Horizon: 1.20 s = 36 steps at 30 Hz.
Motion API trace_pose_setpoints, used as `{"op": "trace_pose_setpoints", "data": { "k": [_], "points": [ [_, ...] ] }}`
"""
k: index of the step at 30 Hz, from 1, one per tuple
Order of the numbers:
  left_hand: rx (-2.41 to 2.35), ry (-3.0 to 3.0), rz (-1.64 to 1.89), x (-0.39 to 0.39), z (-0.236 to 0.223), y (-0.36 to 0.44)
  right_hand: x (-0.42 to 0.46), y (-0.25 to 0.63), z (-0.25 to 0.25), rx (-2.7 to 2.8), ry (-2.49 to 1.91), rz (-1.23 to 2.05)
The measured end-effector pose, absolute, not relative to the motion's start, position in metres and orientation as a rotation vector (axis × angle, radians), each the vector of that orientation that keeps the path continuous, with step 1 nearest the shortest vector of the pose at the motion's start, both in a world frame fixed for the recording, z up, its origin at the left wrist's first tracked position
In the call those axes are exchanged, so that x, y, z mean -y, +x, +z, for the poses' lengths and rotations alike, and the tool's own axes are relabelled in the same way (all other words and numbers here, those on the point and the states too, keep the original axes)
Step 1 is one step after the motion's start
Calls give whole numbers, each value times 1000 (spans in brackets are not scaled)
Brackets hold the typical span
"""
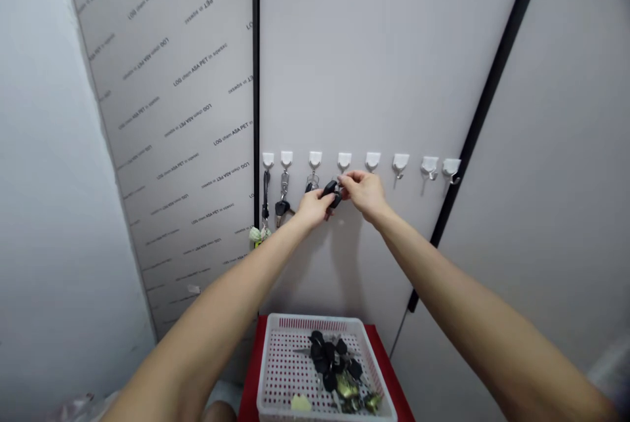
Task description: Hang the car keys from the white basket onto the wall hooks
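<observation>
My left hand (314, 207) is closed around a bunch of black-headed keys (335, 196) in front of the white panel. Close beside it, my right hand (365, 193) pinches what looks like the key ring at the top of that bunch, just below the fourth white hook (344, 160). Whether the ring touches the hook I cannot tell. To the left, a black strap (266, 193) hangs from the first hook, and keys on a metal clip (284, 183) hang from the second. Another ring (313, 179) hangs from the third hook, partly hidden by my left hand.
More white hooks (400, 161) continue in a row to the right. Below stands a white perforated basket (285, 369) with several black-headed keys (325, 356) and brass-coloured pieces (348, 388), on a red surface (252, 369). A black strip (487, 94) edges the panel.
</observation>
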<state>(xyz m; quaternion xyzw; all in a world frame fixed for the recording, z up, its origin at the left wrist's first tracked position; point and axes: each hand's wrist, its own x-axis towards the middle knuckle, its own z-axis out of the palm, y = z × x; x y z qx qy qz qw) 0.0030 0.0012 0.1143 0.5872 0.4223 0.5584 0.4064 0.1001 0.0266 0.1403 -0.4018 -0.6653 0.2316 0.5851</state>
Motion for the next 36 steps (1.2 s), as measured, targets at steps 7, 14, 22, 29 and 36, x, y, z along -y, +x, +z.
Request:
{"op": "trace_pose_setpoints", "data": {
  "k": [7,14,22,29,36],
  "points": [
    [-1199,1481,1372,-16,124,19,-52,108,150,1526,-1130,186],
    [-1286,1498,1212,-6,95,17,-42,120,131,1662,-1176,112],
    [-1425,1557,847,23,-43,-4,12,136,-5,2010,-1268,357],
    [-1659,2016,595,65,-135,-14,53,141,-113,2491,-1400,342],
    [-1731,2070,485,71,-131,-13,56,136,-124,2477,-1501,292]
  ]
}}
